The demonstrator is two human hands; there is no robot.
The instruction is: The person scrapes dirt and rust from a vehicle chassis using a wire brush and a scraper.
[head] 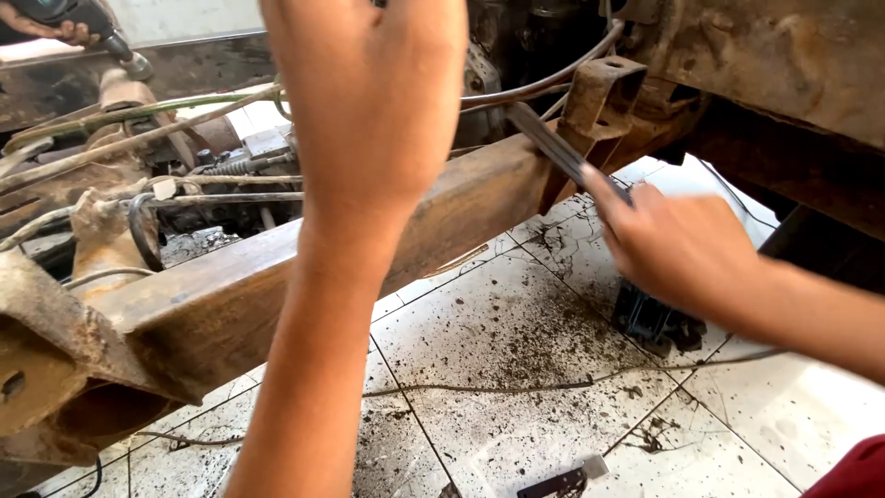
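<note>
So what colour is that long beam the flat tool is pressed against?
Rusty orange-brown, seen in the head view: the beam under the flat tool.

**Inspector:** Any packages, labels, signs or screens in this view?

**Assistant:** None that can be made out. Taking the rusty frame beam point(277, 277) as landmark: nothing on its visible face carries a sticker, tag or plate.

**Inspector:** And below the beam?

**Assistant:** A small dark flat object with a pale end point(562, 480) lies on the tiles well below the beam, at the lower edge of the view. Whether the pale part is a label cannot be told; it is too small.

**Inspector:** Above the beam?

**Assistant:** No sign or screen shows there.
</note>
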